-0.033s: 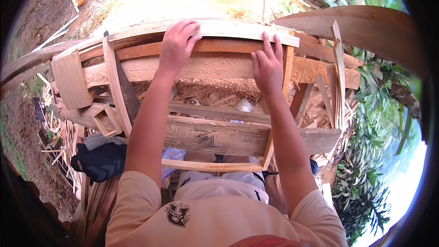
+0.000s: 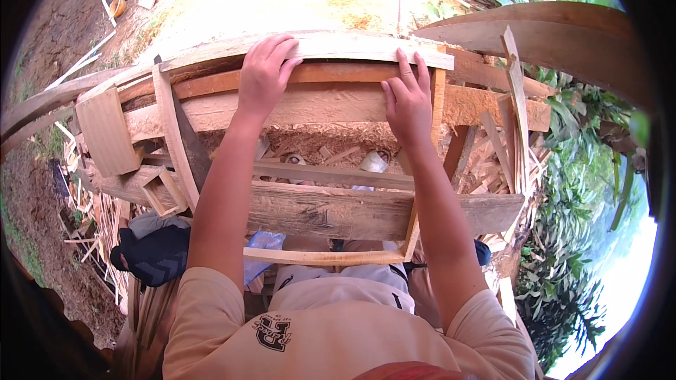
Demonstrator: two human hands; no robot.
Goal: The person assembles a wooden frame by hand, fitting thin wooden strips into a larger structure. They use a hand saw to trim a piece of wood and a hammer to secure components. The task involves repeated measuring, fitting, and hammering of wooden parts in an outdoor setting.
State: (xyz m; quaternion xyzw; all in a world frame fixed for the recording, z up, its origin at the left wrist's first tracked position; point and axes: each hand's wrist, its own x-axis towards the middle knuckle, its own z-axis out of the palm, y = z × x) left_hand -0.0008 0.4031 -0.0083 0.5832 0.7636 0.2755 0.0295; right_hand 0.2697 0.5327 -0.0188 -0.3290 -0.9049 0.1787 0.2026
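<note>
On the left, a flat wooden block (image 2: 108, 130) sits at a tilt, just beyond a small open box (image 2: 164, 192). The left hand (image 2: 266, 77) bends its fingers over a pale wood strip (image 2: 352, 47), which lies just beyond an orange-brown board (image 2: 338, 72). The right hand (image 2: 410, 102) touches the strip near its right end with extended fingertips. I cannot tell whether either hand grips. Farther right, a thin slat (image 2: 516, 105) stands on end.

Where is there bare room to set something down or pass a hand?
Bare: the beam between left hand and right hand, and much of the plank nearer the body. A hand might pass between beam and rail. Crowded: at left, block and offcuts; at right, leaning slats.
</note>
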